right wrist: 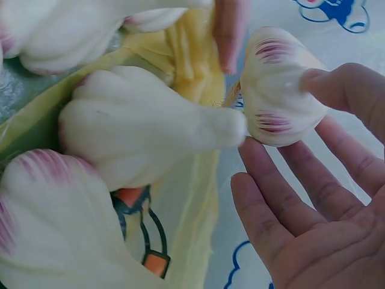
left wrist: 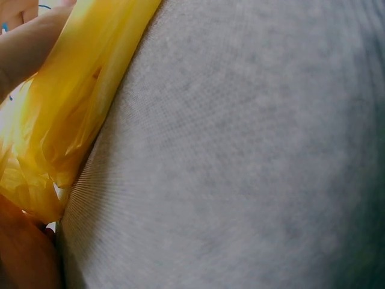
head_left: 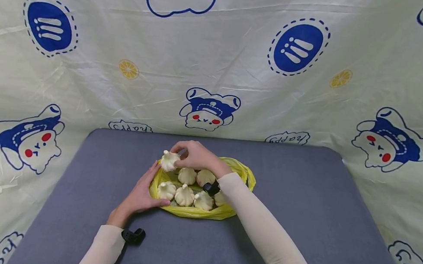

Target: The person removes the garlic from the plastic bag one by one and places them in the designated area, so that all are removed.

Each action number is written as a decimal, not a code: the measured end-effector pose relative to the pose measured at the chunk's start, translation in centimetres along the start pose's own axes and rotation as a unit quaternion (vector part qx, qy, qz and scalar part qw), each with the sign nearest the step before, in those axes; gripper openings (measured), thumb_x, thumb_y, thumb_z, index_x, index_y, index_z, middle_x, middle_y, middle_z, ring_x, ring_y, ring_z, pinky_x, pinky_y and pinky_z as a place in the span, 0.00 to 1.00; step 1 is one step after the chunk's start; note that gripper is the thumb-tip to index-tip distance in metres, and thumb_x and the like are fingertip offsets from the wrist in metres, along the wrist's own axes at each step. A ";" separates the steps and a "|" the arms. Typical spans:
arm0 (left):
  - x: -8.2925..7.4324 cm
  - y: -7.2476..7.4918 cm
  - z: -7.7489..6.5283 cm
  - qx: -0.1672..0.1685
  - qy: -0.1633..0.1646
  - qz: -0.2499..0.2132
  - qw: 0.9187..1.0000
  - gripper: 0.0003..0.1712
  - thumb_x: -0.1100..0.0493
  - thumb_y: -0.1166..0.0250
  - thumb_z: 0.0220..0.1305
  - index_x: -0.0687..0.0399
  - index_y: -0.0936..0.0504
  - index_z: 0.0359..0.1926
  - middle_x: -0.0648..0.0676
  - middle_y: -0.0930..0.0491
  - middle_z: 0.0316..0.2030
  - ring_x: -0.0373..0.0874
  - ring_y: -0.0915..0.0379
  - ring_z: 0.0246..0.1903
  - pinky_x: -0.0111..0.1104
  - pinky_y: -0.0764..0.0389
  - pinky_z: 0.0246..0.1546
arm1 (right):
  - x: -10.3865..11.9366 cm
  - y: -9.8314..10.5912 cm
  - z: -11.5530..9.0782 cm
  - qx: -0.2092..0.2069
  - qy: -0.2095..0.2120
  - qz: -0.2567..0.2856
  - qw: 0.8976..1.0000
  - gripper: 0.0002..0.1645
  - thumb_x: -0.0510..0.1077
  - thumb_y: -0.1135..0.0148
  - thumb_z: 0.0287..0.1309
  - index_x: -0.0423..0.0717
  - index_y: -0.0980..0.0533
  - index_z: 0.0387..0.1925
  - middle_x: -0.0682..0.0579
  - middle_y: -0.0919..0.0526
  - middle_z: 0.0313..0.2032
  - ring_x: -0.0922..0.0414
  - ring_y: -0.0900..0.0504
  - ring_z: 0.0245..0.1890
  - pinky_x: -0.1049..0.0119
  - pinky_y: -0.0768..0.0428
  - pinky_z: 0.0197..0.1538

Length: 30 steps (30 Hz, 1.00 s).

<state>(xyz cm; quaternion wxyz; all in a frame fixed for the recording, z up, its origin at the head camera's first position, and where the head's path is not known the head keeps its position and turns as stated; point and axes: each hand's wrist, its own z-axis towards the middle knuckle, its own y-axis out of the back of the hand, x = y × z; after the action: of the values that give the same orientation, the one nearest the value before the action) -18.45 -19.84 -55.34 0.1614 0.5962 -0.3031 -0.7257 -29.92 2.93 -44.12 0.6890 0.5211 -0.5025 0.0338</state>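
In the head view a yellow plastic bag [head_left: 247, 175] with an open top holds several white garlic bulbs [head_left: 184, 195], standing in two rows with their stems up. My right hand [head_left: 197, 155] pinches one garlic bulb [head_left: 169, 161] above the bag's far left corner. The right wrist view has that held bulb [right wrist: 280, 84], with purple streaks, between thumb and fingers. My left hand [head_left: 142, 194] lies against the bag's left end, thumb and fingers spread along its edge. Yellow plastic [left wrist: 78, 102] meets the left thumb [left wrist: 24, 241] in the left wrist view.
The bag stands on a grey cloth-covered table [head_left: 302, 229]. A pale printed curtain [head_left: 234, 65] hangs behind and at both sides. My right forearm [head_left: 259, 224] crosses over the bag's right end and hides part of it.
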 end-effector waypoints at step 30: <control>-0.5 0.0 -0.1 0.011 0.013 0.018 1.000 0.69 0.40 0.18 0.47 0.55 0.48 0.82 0.59 0.60 0.83 0.68 0.60 0.79 0.68 0.51 0.74 | -1.2 1.1 -5.2 -0.117 0.001 0.079 0.990 0.25 0.44 0.29 0.63 0.47 0.21 0.61 0.47 0.18 0.60 0.50 0.15 0.57 0.58 0.18 0.62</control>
<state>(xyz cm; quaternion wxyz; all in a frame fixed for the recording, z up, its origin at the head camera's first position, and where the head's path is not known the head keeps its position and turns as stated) -18.27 -19.59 -54.96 0.1714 0.6015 -0.3195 -0.7119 -27.70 7.90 -44.01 0.7410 0.3957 -0.5418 0.0293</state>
